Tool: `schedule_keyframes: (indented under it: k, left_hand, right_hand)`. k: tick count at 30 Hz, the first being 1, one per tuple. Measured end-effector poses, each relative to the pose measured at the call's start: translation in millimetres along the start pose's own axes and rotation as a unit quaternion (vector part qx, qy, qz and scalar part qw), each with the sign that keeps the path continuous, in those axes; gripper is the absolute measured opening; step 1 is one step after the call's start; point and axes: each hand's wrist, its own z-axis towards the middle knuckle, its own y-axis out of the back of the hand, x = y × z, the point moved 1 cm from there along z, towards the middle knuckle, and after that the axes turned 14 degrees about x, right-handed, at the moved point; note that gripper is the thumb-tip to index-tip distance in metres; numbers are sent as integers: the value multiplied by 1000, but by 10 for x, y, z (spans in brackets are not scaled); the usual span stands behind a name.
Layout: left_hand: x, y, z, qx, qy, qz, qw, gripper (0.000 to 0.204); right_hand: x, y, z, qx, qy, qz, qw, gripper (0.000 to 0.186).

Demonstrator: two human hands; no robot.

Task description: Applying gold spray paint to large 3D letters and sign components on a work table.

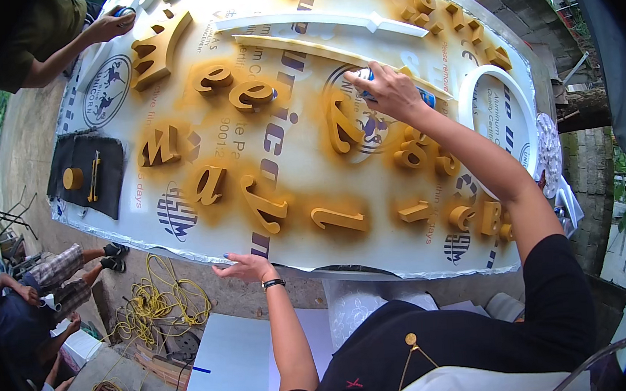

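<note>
My right hand (395,92) is wrapped round a blue-and-white spray can (427,99), held over the sheet-covered table (303,259). Beneath it runs a long curved strip (294,45), partly tinted yellow, and a whiter strip (314,22) lies beyond. Just nearer than the can is a gold-painted letter (342,128). Several other gold letters, such as a curly one (264,208) and a slanted one (338,219), lie about with brown overspray around them. At the table's front edge my left hand (245,268) has its fingers stretched out, holding nothing.
A white ring (468,106) lies at the right. Far left, another person's hand (107,26) holds a spray can. A dark cloth (78,159) bears a gold disc and thin gold pieces. Yellow cord (163,299) tangles on the floor; people sit at the lower left.
</note>
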Motion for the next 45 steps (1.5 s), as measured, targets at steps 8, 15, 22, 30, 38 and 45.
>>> schedule_keyframes:
  k: [8, 15, 22, 30, 38, 45]
  left_hand:
    - [12, 1, 12, 1, 4, 5, 1000, 61]
    - [-21, -8, -3, 5, 2, -3, 1000, 62]
    - [-21, -4, -1, 15, 20, 0, 1000, 61]
    - [-126, 27, -23, 36, 49, 3, 998, 58]
    - [-92, 14, -15, 29, 37, 18, 999, 57]
    - [-118, 53, -35, 39, 49, 20, 998, 58]
  right_hand:
    - [-119, 124, -484, 11, 0, -4, 1000, 68]
    - [-198, 48, -640, 36, -13, 3, 999, 75]
    - [-157, 54, -612, 21, -20, 24, 999, 72]
    - [-55, -23, -310, 25, -46, -13, 999, 62]
    - [-578, -9, -1015, 76, -93, -3, 993, 66]
    - [-345, 625, -1450, -40, -187, 206, 960, 67]
